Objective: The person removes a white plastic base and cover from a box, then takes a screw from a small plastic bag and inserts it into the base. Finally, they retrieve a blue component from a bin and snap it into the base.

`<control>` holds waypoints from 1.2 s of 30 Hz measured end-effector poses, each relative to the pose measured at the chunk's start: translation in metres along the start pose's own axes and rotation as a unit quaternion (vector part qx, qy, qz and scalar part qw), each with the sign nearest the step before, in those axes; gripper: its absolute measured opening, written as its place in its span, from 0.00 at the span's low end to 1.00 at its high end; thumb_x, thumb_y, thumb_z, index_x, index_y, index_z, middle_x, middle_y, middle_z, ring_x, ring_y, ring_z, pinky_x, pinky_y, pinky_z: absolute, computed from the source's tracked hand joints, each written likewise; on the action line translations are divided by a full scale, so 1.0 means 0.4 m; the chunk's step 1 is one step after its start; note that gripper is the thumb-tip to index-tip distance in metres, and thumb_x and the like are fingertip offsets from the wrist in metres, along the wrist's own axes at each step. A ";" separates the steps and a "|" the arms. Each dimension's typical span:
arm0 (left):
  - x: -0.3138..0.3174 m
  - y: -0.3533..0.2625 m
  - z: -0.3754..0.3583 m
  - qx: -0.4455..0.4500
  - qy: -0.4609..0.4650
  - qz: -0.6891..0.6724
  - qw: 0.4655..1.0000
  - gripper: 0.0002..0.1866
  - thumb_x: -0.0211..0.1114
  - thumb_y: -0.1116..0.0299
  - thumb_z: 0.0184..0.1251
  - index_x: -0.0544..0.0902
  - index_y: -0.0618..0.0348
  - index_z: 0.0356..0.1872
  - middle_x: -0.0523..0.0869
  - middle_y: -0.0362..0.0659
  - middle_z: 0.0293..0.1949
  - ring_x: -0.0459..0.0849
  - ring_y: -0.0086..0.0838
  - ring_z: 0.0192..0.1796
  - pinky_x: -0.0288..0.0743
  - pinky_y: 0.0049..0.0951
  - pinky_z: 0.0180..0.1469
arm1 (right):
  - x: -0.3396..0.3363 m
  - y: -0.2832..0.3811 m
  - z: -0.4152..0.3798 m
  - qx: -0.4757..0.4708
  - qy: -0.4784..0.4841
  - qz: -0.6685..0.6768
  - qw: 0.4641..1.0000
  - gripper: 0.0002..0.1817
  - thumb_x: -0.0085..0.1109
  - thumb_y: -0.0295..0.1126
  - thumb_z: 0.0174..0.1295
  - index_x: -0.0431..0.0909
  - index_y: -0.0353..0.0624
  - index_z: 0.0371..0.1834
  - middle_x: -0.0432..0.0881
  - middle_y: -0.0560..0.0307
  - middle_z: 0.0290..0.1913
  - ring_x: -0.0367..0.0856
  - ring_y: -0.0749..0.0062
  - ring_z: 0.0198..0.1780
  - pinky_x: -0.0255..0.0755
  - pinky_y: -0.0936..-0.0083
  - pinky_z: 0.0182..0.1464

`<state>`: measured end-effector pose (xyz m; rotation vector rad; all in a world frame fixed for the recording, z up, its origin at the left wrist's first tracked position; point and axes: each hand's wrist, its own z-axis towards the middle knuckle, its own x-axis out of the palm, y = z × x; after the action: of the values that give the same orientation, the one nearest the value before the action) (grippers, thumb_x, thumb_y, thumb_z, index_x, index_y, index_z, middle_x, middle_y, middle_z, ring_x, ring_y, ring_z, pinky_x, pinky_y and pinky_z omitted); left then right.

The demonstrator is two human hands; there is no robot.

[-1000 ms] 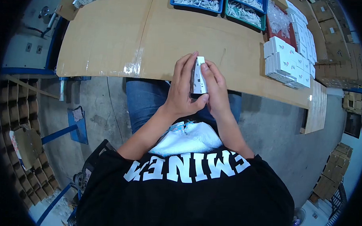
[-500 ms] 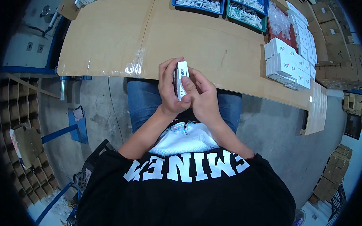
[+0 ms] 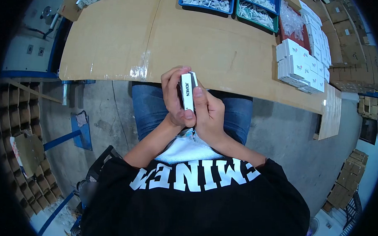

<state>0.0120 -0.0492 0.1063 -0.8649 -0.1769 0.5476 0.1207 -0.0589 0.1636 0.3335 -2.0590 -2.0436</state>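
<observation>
Both hands hold a small white box [image 3: 186, 92] with dark lettering down its narrow side, just off the near edge of the table. My left hand [image 3: 172, 94] wraps its left side, with the thumb tip across the lower end. Along the right side lies my right hand [image 3: 209, 112], closed on the box with its thumb pressed near the lettering. The box stands tilted upright between my palms, and its broad faces are mostly hidden by my fingers.
A cardboard-covered table [image 3: 191, 47] lies ahead. At its far side are a blue tray [image 3: 205, 9] and a green tray [image 3: 259, 24] of small white pieces. Stacked white boxes [image 3: 299, 67] stand at the right, beside clear plastic bags [image 3: 292, 21]. Brown cartons [image 3: 351, 53] rise beyond.
Both hands have moved slightly down, toward my body, with the box. The box has turned so its lettering shows more fully, and the right thumb has shifted lower, off the lettering.
</observation>
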 end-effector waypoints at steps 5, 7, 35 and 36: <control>0.016 0.019 0.017 -0.007 -0.020 -0.017 1.000 0.55 0.54 0.26 0.67 0.69 0.78 0.70 0.78 0.60 0.55 0.77 0.47 0.62 0.73 0.44 0.64 | -0.011 0.019 0.045 0.092 0.006 0.057 0.994 0.28 0.45 0.45 0.85 0.73 0.32 0.74 0.88 0.59 0.46 0.79 0.82 0.45 0.76 0.79 0.50; 0.016 0.018 0.031 -0.075 0.052 -0.052 0.994 0.60 0.59 0.26 0.66 0.59 0.78 0.78 0.77 0.57 0.56 0.74 0.45 0.64 0.69 0.43 0.68 | -0.036 0.021 0.079 0.129 0.035 0.165 0.977 0.32 0.43 0.49 0.86 0.72 0.30 0.74 0.85 0.54 0.57 0.79 0.79 0.55 0.73 0.78 0.60; 0.059 -0.085 0.022 -0.612 0.040 -0.340 0.713 0.35 0.39 0.33 0.83 0.69 0.49 0.72 0.82 0.40 0.60 0.82 0.26 0.63 0.78 0.33 0.64 | -0.138 -0.183 0.134 -0.403 0.010 -0.256 0.879 0.43 0.47 0.61 0.77 0.76 0.22 0.65 0.80 0.28 0.64 0.80 0.36 0.67 0.73 0.50 0.70; 0.060 -0.085 0.021 -0.612 0.041 -0.340 0.713 0.35 0.39 0.33 0.83 0.69 0.49 0.72 0.82 0.40 0.60 0.82 0.26 0.63 0.78 0.33 0.64 | -0.138 -0.187 0.133 -0.393 0.006 -0.230 0.890 0.42 0.45 0.61 0.78 0.77 0.23 0.66 0.81 0.28 0.63 0.81 0.36 0.67 0.73 0.50 0.70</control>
<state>0.0423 -0.0488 0.1359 -1.9899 -0.8012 -0.4354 0.1569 0.0082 0.0884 0.7062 -1.0252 -2.9124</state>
